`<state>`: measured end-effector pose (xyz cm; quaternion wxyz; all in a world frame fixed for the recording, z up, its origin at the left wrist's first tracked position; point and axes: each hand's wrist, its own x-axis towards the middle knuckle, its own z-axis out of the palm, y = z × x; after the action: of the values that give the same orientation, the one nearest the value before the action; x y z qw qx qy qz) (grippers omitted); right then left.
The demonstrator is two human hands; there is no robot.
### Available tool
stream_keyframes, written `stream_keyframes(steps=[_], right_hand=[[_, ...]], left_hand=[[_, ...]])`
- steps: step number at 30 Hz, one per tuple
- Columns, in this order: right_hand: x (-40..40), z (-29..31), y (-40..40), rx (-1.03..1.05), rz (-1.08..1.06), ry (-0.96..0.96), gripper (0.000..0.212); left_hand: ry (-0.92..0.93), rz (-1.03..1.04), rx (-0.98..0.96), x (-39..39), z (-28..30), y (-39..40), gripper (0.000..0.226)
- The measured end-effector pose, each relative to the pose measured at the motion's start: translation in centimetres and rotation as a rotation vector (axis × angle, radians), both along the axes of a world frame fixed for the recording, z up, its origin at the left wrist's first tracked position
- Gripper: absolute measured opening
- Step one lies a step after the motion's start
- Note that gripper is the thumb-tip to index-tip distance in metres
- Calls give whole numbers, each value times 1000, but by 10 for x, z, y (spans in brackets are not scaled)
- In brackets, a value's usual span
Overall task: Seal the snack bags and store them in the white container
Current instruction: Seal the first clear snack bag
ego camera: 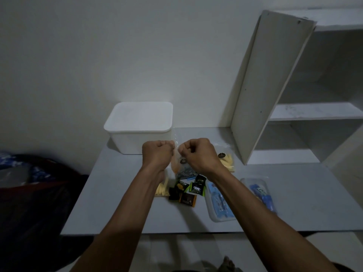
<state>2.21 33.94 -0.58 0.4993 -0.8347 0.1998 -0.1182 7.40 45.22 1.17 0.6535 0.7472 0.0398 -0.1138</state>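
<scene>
**First bag at the seal, container lid on**

Your left hand [157,152] and right hand [198,152], fingers curled tight, pinch the top of a clear snack bag [176,163] above the table [121,203]. Other snack bags [227,161] lie unstored; the white container [137,128] stands lidded just behind.

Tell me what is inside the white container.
That cannot be seen: the white container has its lid on, hiding the inside. Nothing rests on the lid. The clear snack bag is outside it, pinched by the left hand and right hand.
</scene>
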Motion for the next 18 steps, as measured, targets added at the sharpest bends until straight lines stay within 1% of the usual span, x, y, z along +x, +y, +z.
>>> stream_keyframes(steps=[3,8,10,13,15,18], right_hand=[[-7,1,-1,-16,11,33,17],[-11,9,5,77,18,-14,19],[-11,11,11,32,-7,-27,19],[-11,10,15,-5,-77,-29,25],[-10,11,16,15,-102,-19,31],[-12,14,20,38,-103,-50,34]], left_hand=[[0,28,3,3,0,3,22],[-3,59,-26,-4,5,1,23],[37,81,-69,-5,4,-2,20],[72,97,-99,-8,5,-2,8],[59,107,-123,-9,6,-2,15],[48,116,-153,-11,9,-1,17]])
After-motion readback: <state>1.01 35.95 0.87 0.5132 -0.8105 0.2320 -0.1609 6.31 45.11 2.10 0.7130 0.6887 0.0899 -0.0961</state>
